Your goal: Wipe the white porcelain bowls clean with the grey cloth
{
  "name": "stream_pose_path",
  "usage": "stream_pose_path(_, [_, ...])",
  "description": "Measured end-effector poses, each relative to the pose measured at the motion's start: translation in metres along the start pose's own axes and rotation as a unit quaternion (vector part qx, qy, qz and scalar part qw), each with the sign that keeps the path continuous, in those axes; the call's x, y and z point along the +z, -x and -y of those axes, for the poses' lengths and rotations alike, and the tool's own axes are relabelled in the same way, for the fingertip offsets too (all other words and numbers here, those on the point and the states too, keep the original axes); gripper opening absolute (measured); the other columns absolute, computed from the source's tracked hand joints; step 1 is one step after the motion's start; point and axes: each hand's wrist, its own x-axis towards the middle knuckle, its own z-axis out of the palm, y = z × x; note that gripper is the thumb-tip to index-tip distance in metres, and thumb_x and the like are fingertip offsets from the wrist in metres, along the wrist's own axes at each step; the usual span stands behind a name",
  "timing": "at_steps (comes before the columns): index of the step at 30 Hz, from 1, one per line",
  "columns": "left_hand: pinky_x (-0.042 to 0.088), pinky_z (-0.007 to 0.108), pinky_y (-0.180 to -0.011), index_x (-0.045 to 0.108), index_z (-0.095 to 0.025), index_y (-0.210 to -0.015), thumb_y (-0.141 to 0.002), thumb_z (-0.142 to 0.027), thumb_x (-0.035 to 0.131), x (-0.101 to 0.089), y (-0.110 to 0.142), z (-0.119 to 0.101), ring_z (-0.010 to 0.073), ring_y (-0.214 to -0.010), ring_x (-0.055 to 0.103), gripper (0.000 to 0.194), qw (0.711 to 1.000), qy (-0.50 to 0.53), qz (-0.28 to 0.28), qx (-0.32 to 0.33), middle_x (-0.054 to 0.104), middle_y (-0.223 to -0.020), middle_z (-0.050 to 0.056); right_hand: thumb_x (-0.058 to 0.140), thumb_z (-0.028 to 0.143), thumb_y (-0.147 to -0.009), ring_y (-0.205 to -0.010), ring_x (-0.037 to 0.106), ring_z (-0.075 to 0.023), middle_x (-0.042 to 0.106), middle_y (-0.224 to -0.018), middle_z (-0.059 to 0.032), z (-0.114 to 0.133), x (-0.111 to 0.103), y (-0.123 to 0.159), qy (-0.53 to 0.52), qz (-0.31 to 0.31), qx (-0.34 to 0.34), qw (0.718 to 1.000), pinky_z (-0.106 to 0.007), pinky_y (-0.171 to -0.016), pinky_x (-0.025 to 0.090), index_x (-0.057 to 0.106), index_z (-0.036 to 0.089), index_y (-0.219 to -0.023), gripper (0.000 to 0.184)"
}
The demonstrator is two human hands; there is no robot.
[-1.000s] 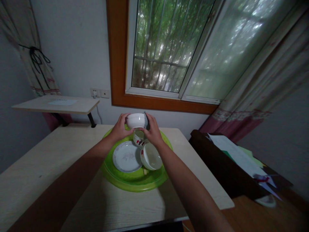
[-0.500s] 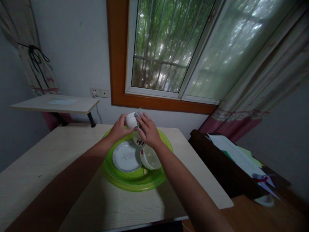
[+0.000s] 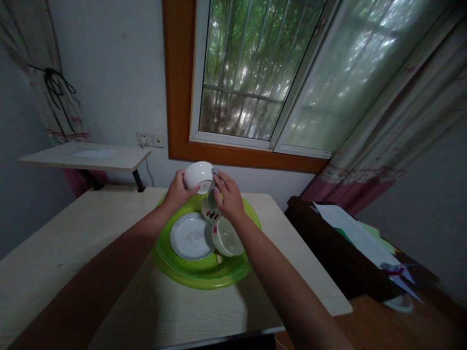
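A white bowl (image 3: 199, 174) is tilted with its base turned toward me, above the far part of a green basin (image 3: 204, 282). My left hand (image 3: 179, 190) grips the bowl from the left, its thumb near the base. On the other side, my right hand (image 3: 229, 195) presses a grey cloth (image 3: 215, 172) against the bowl; its fingers hide much of the cloth. Below them in the basin lie a white plate (image 3: 192, 236), a flowered bowl (image 3: 229, 238) tipped on its side, and another flowered bowl (image 3: 210, 213) partly hidden by my right hand.
The basin rests on a pale wooden table (image 3: 109, 228). A small raised shelf (image 3: 87, 156) stands at the back left. Behind the table are a wall and a barred window (image 3: 248, 73). At the right, papers (image 3: 350, 233) lie on dark furniture.
The held bowl has turned so its base and outer side face me more fully. My right hand has shifted slightly right and down with the cloth.
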Motion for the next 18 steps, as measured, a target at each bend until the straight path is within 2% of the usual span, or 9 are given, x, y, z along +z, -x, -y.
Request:
stream_pose_path(4, [0.056,0.035,-0.074,0.042,-0.019,-0.122,-0.069,-0.045,0.076,0.0,0.001,-0.001,0.0233,-0.097,0.065,0.068,1.0,0.001,0.009,0.004,0.061,-0.117,0.012,0.044,0.026,-0.1,-0.146,0.04,-0.0264,0.043,-0.158,-0.0042,0.007,-0.002,0.0,-0.003,0.033,-0.026,0.999,-0.052,-0.118,0.035,0.044,0.028,-0.151,0.05])
stream_pose_path(11, [0.055,0.033,-0.077,0.043,-0.02,-0.121,-0.067,-0.04,0.076,0.0,0.002,-0.001,0.0203,-0.093,0.064,0.066,0.999,-0.011,0.017,0.028,0.063,-0.113,0.008,0.048,0.022,-0.098,-0.151,0.032,-0.0241,0.045,-0.157,-0.0005,0.022,-0.006,-0.002,-0.003,0.11,-0.136,0.985,-0.052,-0.12,0.034,0.05,0.028,-0.146,0.048])
stream_pose_path(18, [0.056,0.033,-0.073,0.044,-0.02,-0.121,-0.069,-0.04,0.075,0.0,0.0,0.001,0.0215,-0.094,0.065,0.063,1.0,-0.007,-0.004,0.012,0.062,-0.113,0.01,0.043,0.021,-0.1,-0.151,0.032,-0.0217,0.043,-0.158,-0.0055,0.013,-0.001,-0.002,-0.04,0.059,-0.094,0.993,-0.049,-0.121,0.036,0.045,0.024,-0.15,0.049])
